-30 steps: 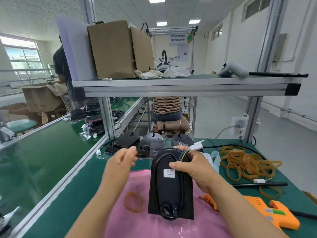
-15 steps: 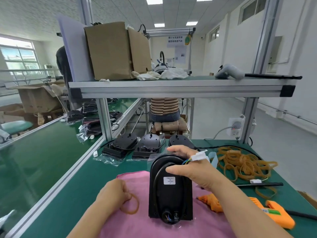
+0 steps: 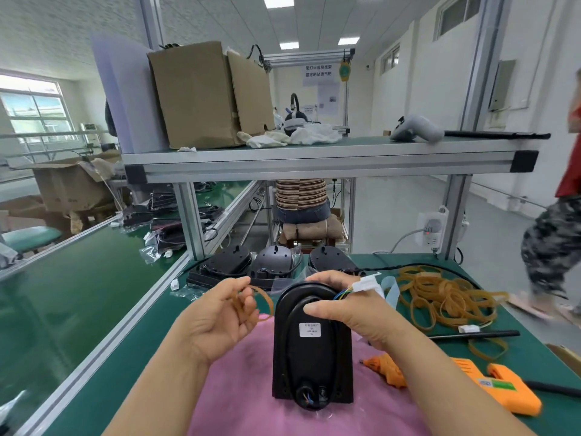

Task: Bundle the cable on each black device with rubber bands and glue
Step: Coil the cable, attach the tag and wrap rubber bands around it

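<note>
My right hand (image 3: 349, 306) grips the rounded top of the black device (image 3: 311, 357), which rests on the pink cloth (image 3: 251, 404). The cable's white connector (image 3: 366, 284) pokes out above my knuckles. Just left of the device, my left hand (image 3: 217, 319) pinches one rubber band (image 3: 264, 298). The orange glue gun (image 3: 490, 385) lies to the device's right.

Black arch-topped plastic device (image 3: 311, 350) rests on the pink cloth (image 3: 245, 404), centre front of your green bench mat (image 3: 157, 335). Your right hand (image 3: 349, 309) grips its far top edge. Your left hand (image 3: 217, 316), just left of it, pinches a tan rubber band (image 3: 264, 297). Pile of tan rubber bands (image 3: 440, 294) lies to the right. Orange plastic glue gun (image 3: 503, 394) lies right and nearer you. Row of spare black devices (image 3: 232, 262) sits behind.
</note>
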The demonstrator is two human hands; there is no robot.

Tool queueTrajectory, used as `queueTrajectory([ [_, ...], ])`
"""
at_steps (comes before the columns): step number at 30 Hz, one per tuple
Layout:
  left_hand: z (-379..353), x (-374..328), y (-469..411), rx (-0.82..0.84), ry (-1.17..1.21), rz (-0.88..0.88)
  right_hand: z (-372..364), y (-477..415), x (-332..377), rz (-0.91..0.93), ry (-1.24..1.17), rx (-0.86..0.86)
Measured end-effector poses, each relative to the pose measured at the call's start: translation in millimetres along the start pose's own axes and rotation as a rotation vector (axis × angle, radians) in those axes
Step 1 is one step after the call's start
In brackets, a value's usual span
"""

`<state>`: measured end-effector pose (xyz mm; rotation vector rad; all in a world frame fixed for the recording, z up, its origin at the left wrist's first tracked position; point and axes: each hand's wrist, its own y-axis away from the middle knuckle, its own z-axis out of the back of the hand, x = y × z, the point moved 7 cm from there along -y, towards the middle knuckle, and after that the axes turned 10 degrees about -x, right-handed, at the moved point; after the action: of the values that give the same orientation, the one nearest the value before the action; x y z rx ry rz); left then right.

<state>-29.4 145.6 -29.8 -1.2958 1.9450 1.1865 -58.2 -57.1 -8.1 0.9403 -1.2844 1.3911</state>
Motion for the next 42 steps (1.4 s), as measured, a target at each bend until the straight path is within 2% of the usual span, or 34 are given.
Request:
queueTrajectory([
  [4, -14.4, -5.1, 6.9, 0.174, 0.354, 0.027, -1.0, 0.6, -0.5, -0.008, -0.014, 0.01],
  [7, -14.1, -11.6, 8.5, 0.206, 0.424, -0.059, -1.7, 1.2, -0.1, -0.02, -0.021, 0.016],
  [12, -7.6, -9.0, 5.4, 0.181, 0.213, -0.173, -2.3, 1.5, 0.8, -0.029, -0.03, 0.011],
  [17, -8.7, -5.2, 8.1, 0.188, 0.143, -0.219, -1.7, 1.6, -0.8, -0.034, -0.035, 0.003],
  [21, -17.9, 3.9, 7.1, 0.119, -0.051, -0.287, -0.9, 2.9, 0.6, -0.02, -0.036, -0.008],
  [25, -17.5, 4.8, 7.4, 0.079, -0.074, -0.299, -0.5, 3.7, 0.7, -0.027, -0.033, -0.004],
  [29, -12.7, -9.1, 10.5, 0.145, -0.155, -0.366, -0.4, 3.8, 1.8, -0.033, -0.026, 0.008],
  [33, -8.4, -20.4, 15.8, 0.287, -0.282, -0.417, 0.3, 4.5, 1.8, -0.041, -0.023, 0.009],
  [35, -3.9, -25.4, 15.5, 0.266, -0.316, -0.46, -0.3, 4.8, 2.2, -0.043, -0.024, 0.01],
  [38, 2.7, -32.8, 11.4, 0.034, -0.656, -0.592, -0.2, 4.9, 2.4, -0.044, -0.023, 0.015],
  [39, 1.0, -33.5, 11.1, 0.001, -0.789, -0.625, -0.5, 5.1, 3.0, -0.041, -0.021, 0.018],
  [42, -13.1, -27.7, 11.2, 0.077, -1.032, -0.612, -1.6, 6.0, 4.6, -0.027, -0.024, 0.021],
])
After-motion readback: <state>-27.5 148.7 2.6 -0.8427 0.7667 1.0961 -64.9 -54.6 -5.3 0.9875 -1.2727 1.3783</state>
